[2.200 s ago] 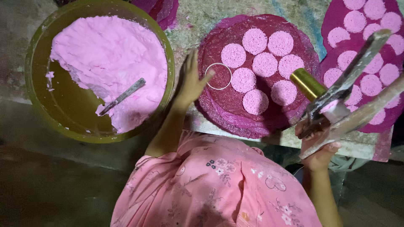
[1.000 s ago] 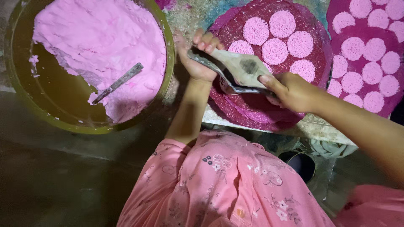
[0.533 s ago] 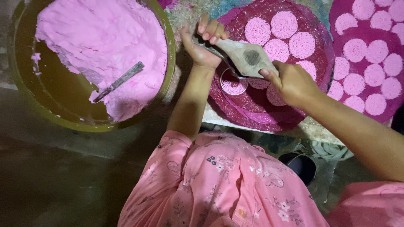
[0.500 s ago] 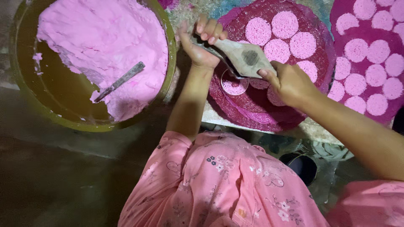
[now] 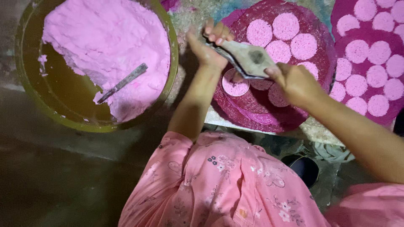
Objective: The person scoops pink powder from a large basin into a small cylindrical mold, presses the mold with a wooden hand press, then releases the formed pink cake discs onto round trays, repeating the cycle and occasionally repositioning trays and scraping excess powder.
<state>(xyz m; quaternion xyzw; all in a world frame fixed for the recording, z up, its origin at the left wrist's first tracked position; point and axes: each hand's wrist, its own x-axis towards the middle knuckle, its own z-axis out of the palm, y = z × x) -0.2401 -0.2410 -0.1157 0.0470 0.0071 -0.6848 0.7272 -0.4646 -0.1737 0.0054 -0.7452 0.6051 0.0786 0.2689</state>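
Both hands have slid a little lower over the mat since half a second ago. Left hand (image 5: pixel 210 42) curls its grip around the near end of the flat grey scraper (image 5: pixel 248 59); right hand (image 5: pixel 294 82) pinches its other end. Just beneath the scraper sits a ring mould (image 5: pixel 235 84) packed with pink paste, on the magenta round mat (image 5: pixel 311 113). Beyond, pink discs (image 5: pixel 286 26). Far off to the left hand's side, the green basin (image 5: pixel 168 84) holds pink paste and a spatula (image 5: pixel 122 83).
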